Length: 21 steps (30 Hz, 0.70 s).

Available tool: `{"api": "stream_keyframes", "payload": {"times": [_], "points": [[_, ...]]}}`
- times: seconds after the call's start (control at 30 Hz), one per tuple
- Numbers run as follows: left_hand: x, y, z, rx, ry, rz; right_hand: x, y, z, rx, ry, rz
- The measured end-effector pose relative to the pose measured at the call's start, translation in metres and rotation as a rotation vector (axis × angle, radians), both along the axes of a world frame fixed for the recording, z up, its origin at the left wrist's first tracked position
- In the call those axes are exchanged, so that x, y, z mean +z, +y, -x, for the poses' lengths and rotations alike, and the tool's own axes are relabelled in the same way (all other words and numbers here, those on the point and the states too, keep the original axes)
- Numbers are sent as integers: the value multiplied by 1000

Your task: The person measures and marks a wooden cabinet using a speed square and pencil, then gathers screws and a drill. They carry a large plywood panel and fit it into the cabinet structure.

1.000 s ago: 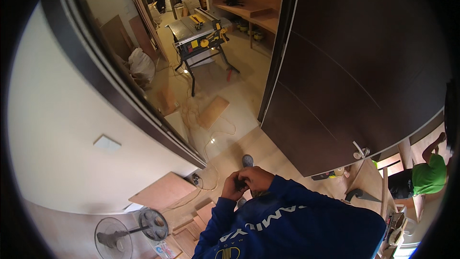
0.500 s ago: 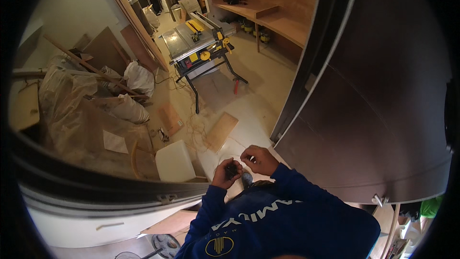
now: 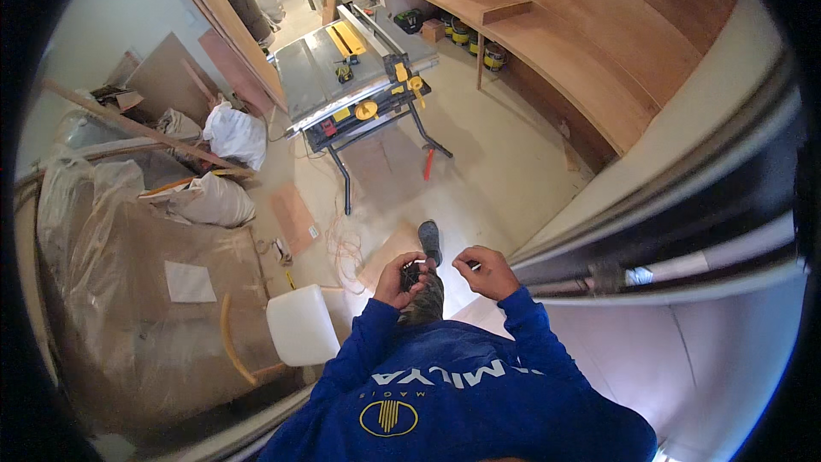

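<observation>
My left hand (image 3: 395,284) is cupped palm up in front of my body. In its curled fingers lies a small heap of dark, thin screws (image 3: 413,274). Just to the right, my right hand (image 3: 489,275) is closed in a pinch, thumb against fingers. Whatever it pinches, if anything, is too small to make out. The two hands are a short gap apart and do not touch. Below them one of my feet, in a grey shoe (image 3: 429,241), steps forward beside a flat wooden board (image 3: 389,255) on the floor.
Ahead stands a table saw (image 3: 312,77) on folding legs, with a yellow-and-black drill (image 3: 344,74) on top. A white-seated chair (image 3: 301,325) is near left, beside plastic-covered material (image 3: 111,291) and white sacks (image 3: 235,134). A wooden counter (image 3: 547,43) runs along the right; a cord (image 3: 346,248) trails on the floor.
I have moved forward through the doorway, and the dark panel at right has passed out of view. The saw and chair look nearer. The left hand still cups the screws; the right hand stays pinched.
</observation>
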<state>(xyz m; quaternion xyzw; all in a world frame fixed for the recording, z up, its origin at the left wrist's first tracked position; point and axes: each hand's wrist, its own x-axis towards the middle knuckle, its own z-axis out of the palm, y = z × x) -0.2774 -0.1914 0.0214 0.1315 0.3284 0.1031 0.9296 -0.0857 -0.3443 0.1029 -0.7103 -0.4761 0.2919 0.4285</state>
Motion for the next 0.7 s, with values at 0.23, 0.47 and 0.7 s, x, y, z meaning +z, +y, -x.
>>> {"api": "stream_keyframes", "payload": {"times": [0.23, 0.47, 0.7], "points": [[2, 162, -161, 62, 8, 8, -40, 144, -158, -35, -27, 294], [29, 310, -333, -147, -80, -49, -33, 180, -317, -400, -84, 118], [46, 408, -452, -152, -135, -90, -97, 135, -390, -546, 35, 380]]}}
